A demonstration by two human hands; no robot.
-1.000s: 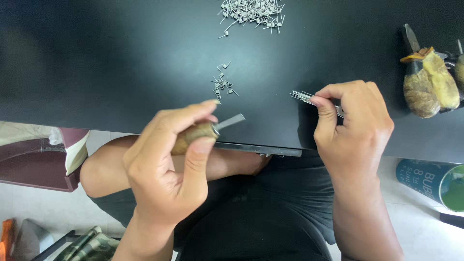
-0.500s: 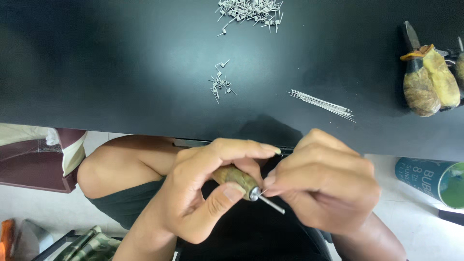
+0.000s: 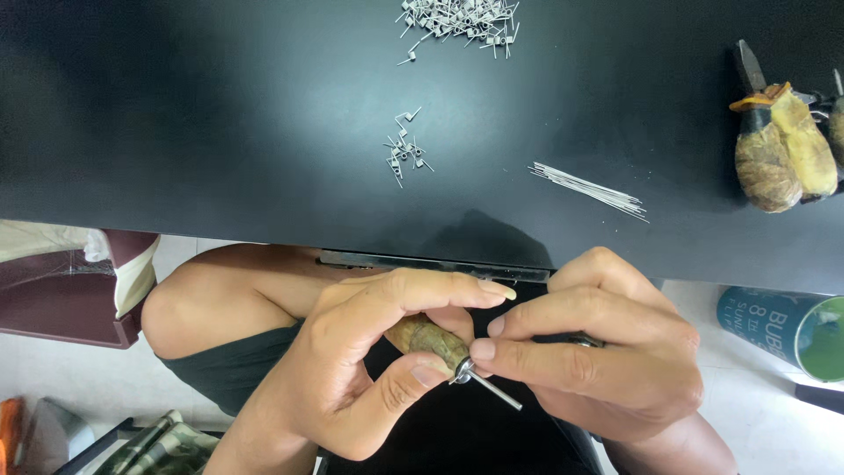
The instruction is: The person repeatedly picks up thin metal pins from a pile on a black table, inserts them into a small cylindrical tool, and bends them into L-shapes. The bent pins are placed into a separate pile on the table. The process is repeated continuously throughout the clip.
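Both hands have barely shifted: left hand (image 3: 369, 369) grips the winding tool (image 3: 432, 339), right hand (image 3: 607, 352) pinching its tip.

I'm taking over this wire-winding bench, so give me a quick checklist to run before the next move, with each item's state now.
1. Left hand grips the wrapped tool handle: ok.
2. Right hand fingertips meet at the base of the metal rod: ok.
3. Wire seated on the rod: cannot tell, too fine to see.
4. Spare straight wires lie bundled on the black table: ok.
5. Finished coils lie clear of the table edge: ok.
6. Pliers within reach at far right: ok.
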